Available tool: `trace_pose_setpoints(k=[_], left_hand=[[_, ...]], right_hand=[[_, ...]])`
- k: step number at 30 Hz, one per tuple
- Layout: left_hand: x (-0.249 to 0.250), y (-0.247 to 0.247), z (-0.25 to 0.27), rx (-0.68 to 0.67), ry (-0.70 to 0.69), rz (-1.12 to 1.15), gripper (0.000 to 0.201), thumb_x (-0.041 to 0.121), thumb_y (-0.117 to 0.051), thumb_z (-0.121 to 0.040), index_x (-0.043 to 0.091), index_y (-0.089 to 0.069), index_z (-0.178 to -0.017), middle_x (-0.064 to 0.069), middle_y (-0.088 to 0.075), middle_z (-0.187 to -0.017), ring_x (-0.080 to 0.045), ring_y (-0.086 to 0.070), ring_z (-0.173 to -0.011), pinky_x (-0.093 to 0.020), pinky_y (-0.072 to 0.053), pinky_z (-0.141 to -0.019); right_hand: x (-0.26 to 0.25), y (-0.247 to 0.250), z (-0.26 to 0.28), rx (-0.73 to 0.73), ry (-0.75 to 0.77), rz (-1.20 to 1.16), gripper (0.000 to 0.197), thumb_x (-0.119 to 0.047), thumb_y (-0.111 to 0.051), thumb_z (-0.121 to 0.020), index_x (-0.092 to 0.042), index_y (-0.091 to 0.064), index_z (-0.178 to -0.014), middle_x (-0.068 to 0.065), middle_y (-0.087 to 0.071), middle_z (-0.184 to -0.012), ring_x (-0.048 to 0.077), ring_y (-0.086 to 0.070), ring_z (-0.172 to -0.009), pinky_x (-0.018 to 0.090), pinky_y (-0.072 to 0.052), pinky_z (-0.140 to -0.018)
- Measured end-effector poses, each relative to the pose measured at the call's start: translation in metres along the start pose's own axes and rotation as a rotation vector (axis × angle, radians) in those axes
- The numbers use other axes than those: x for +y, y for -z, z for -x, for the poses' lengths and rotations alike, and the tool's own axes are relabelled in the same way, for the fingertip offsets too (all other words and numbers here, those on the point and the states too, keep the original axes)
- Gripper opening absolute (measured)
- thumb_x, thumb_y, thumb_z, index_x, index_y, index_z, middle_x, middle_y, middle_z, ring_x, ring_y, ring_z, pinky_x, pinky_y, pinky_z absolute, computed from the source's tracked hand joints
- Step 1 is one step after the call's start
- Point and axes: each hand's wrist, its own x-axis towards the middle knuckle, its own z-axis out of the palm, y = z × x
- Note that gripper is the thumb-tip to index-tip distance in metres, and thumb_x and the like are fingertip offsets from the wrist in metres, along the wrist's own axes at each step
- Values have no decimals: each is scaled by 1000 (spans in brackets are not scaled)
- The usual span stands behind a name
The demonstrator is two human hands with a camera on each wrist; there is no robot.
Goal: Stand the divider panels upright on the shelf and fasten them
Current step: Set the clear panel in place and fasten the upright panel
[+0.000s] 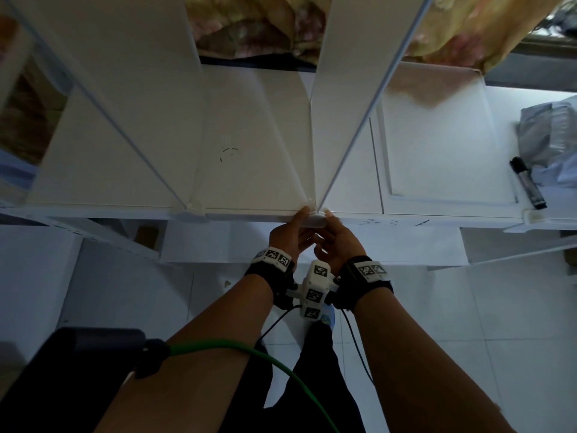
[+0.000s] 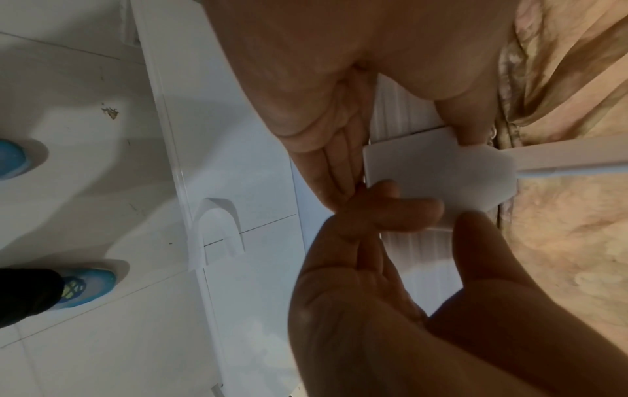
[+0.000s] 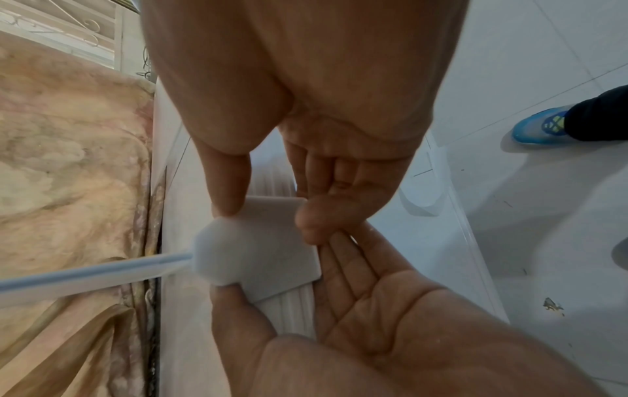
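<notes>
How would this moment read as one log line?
step: fastening divider | left hand: pinches clip | right hand: pinches clip | divider: upright

A home room: floral curtain [image 1: 468, 32] at a grilled window [image 3: 68, 29], white tiled floor [image 1: 468, 339], plastic shelf unit [image 1: 249, 135] under assembly.

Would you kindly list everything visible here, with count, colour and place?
Upright divider panels: two, white, standing on the shelf.
Flat shelf board: one, white, centre.
Plastic connector clip: one, white, shelf front edge, below the right panel.
Second corner clip: one, white, left panel's base.
Marker pen: one, black, right.
Plastic bag: one, grey, far right.
Floral cloth: one, beige, behind.
Cable: one, green, lower foreground.
Left hand: pinching the connector clip.
Right hand: pinching it too.
</notes>
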Motion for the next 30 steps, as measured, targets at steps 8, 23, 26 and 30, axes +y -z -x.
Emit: trace_pose_setpoints(k=[8, 23, 26, 30], left_hand=[[4, 7, 0, -12, 0, -29, 36, 36, -73, -86, 8, -74, -108, -14, -78, -98, -23, -75, -92, -33, -58, -81], [23, 58, 18, 71, 61, 10, 81, 59, -63, -87, -4, -49, -136, -21, -61, -132, -27, -63, -117, -45, -53, -99], [28, 57, 24, 84, 15, 24, 82, 57, -62, -89, -5, -45, -140, -24, -58, -136, -29, -62, -116, -43, -52, -97], [30, 43, 39, 79, -27, 14, 80, 52, -65, -90, -6, -44, -141, -24, -56, -138, -31, -62, -119, -43, -52, -99]], right_hand=[[5, -4, -3, 7, 10, 3, 45, -46, -73, -81, -20, -68, -118, 2, -73, -106, 14, -65, -84, 23, -51, -57], [9, 0, 11, 6, 33, -5, 62, -50, -72, -81, -15, -57, -130, 10, -62, -127, 23, -58, -116, 38, -58, -77], [12, -1, 19, 16, 57, -60, 79, -53, -72, -79, -11, -46, -140, 12, -57, -132, 24, -55, -119, 43, -57, -87], [10, 2, 33, 31, 80, -47, 85, -51, -73, -80, -5, -39, -142, 13, -57, -128, 25, -55, -119, 44, -55, -92]])
